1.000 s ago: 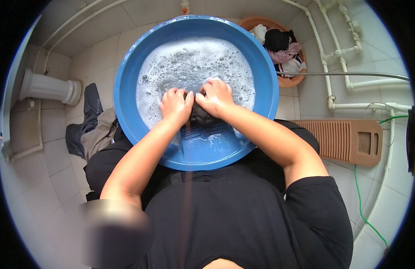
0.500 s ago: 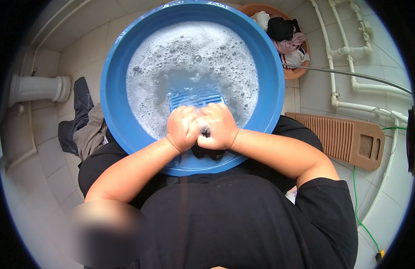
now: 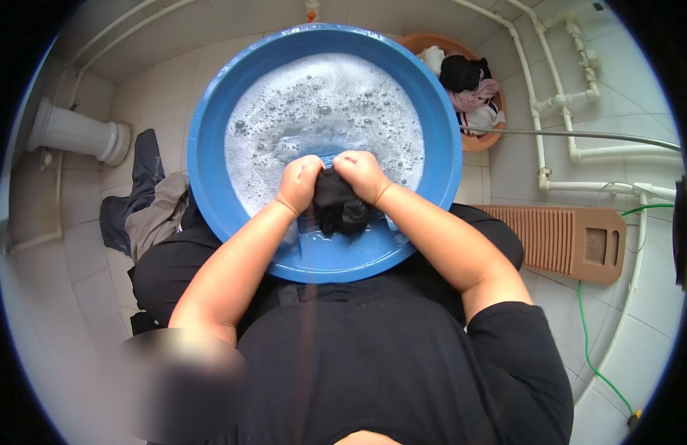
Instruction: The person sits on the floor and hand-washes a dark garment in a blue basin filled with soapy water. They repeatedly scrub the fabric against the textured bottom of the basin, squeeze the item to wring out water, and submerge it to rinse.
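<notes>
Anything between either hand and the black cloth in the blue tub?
Nothing visible. The left hand and right hand both grip the black cloth directly. The suds in the blue tub lie mostly beyond and beside them.

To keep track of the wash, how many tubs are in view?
2: the blue tub in front, where the left hand and right hand grip a black cloth, and the orange tub of clothes beyond it, to the right.

The brown washboard [image 3: 555,241] is backed by white pipes [image 3: 625,154], with an orange basin [image 3: 483,142] of garments [image 3: 473,96] positioned beyond-left and a white pedestal [image 3: 80,133] far left.
</notes>
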`<state>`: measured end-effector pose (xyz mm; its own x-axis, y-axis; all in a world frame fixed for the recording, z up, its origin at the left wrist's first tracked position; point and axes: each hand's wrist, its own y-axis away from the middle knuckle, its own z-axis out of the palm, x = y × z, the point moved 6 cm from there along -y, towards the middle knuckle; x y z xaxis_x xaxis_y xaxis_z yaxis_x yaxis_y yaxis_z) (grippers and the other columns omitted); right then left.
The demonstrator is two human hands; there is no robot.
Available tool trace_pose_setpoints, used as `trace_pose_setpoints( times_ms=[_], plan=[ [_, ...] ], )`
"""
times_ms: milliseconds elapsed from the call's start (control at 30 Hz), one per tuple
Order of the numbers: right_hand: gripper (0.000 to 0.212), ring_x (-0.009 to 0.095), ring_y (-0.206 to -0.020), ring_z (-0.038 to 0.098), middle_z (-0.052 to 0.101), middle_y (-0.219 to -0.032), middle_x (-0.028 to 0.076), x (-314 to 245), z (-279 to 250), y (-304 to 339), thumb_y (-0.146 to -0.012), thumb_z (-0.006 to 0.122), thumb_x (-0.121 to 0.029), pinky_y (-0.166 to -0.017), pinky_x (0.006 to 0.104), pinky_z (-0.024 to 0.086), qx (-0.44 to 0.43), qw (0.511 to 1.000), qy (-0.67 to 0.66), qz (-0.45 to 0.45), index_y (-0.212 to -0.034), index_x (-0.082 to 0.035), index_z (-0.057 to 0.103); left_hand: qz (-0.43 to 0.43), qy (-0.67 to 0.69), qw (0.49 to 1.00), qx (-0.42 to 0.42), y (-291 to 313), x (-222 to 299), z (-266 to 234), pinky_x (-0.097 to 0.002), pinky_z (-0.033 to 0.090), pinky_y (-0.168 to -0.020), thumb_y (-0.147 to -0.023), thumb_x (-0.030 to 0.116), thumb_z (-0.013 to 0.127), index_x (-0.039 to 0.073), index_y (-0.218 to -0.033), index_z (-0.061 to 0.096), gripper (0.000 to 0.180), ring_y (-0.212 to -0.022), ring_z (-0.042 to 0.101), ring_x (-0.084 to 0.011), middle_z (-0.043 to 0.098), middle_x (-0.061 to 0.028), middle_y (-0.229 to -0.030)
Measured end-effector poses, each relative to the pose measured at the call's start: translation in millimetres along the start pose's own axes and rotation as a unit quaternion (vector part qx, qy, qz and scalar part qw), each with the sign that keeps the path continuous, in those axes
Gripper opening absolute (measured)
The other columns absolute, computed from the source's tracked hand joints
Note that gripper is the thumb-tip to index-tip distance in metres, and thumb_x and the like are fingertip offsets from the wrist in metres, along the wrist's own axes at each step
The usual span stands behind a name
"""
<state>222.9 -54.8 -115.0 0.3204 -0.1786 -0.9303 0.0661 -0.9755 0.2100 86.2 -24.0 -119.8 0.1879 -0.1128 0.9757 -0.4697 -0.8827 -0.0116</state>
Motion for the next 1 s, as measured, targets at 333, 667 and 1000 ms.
trace_pose_setpoints(
  times_ms=[333,667,1000],
  plan=[
    [0.044,0.029,-0.089,0.059,0.058,-0.101,0.015,26.6,-42.1,3.3,-0.088,0.042,-0.038,-0.072,0.0389,0.049,0.181,0.936,-0.25,0.169,-0.109,-0.001,0.051,-0.232,0.193,0.889,0.345,8.1,-41.3,-106.6,-0.0396,0.044,-0.088,-0.075,0.045,0.066,-0.001,-0.11,0.051,0.059,-0.096,0.056,-0.0283,0.052,-0.0193,-0.113],
    [0.024,0.025,-0.106,0.046,0.054,-0.107,0.007,-12.7,13.3,20.4,-0.074,0.06,-0.028,-0.088,0.0384,0.038,0.098,0.912,0.39,-0.073,-0.089,-0.01,0.064,-0.255,-0.538,0.797,-0.098,-15.0,-45.6,-51.3,-0.0449,0.037,-0.098,-0.077,0.016,0.057,0.024,-0.134,0.04,0.059,-0.122,0.04,-0.0348,0.029,-0.0144,-0.142],
    [0.021,0.026,-0.107,0.046,0.054,-0.108,0.007,-9.5,13.2,14.9,-0.074,0.059,-0.027,-0.09,0.0389,0.037,0.101,0.922,0.367,-0.068,-0.085,-0.01,0.064,-0.328,-0.494,0.803,-0.05,-43.7,-81.6,-89.8,-0.0378,0.043,-0.092,-0.08,0.023,0.053,0.007,-0.117,0.057,0.04,-0.113,0.052,-0.0284,0.055,-0.0165,-0.12]
  ],
)
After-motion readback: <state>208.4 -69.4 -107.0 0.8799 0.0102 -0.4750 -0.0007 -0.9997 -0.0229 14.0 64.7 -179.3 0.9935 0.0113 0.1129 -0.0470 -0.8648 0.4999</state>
